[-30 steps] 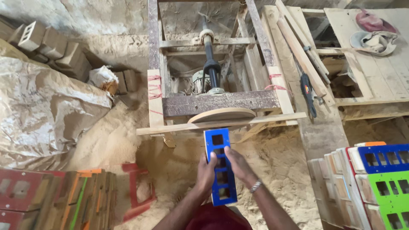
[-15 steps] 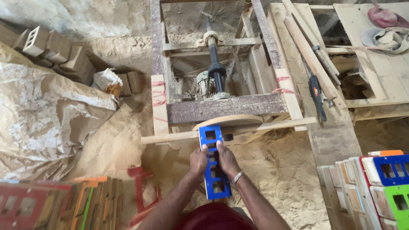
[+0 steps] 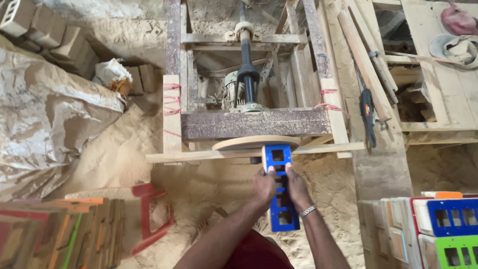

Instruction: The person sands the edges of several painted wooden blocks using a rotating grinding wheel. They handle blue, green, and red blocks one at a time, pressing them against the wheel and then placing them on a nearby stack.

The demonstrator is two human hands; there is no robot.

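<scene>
**Blue panel held at the sanding disc**

Sawdust covered the floor [image 3: 124, 154] of a rough workshop, with a crumpled tarpaulin [image 3: 45, 129] at the left and stacked painted panels [image 3: 438, 224] near right. A weathered wooden frame [image 3: 249, 122] carried a motor and dark shaft [image 3: 247, 74]; a flat round wooden disc [image 3: 254, 143] sat at its near edge above a thin slat [image 3: 209, 155]. The blue cut-out panel [image 3: 280, 189], flat with square holes, stood on end against the disc. The left hand [image 3: 264, 187] and right hand [image 3: 297, 187] reached forward side by side, fingers closed round the panel's edges, a metal bracelet [image 3: 307, 211] on the right wrist.
</scene>
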